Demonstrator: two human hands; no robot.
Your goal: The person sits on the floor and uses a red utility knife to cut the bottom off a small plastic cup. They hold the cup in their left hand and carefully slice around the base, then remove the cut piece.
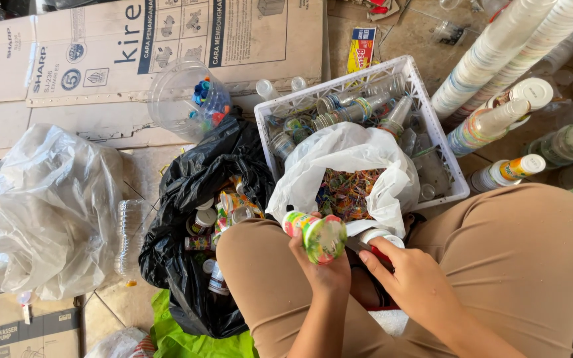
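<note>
My left hand (323, 268) grips a small plastic cup (316, 233) with a colourful printed label, held on its side above my knees. My right hand (411, 278) is closed around a small tool with a red handle (381, 246) whose tip sits close to the cup's rim. Just beyond the cup lies an open white plastic bag (349, 159) full of torn coloured label strips. To the left, a black bag (197, 179) holds several more labelled cups.
A white plastic crate (442, 126) holds bare clear cups and bottles. Tall stacks of nested cups (499, 50) lean at the right. Flattened cardboard boxes (101, 73), a clear tub of coloured caps (187, 99) and a large clear bag (41, 205) lie to the left.
</note>
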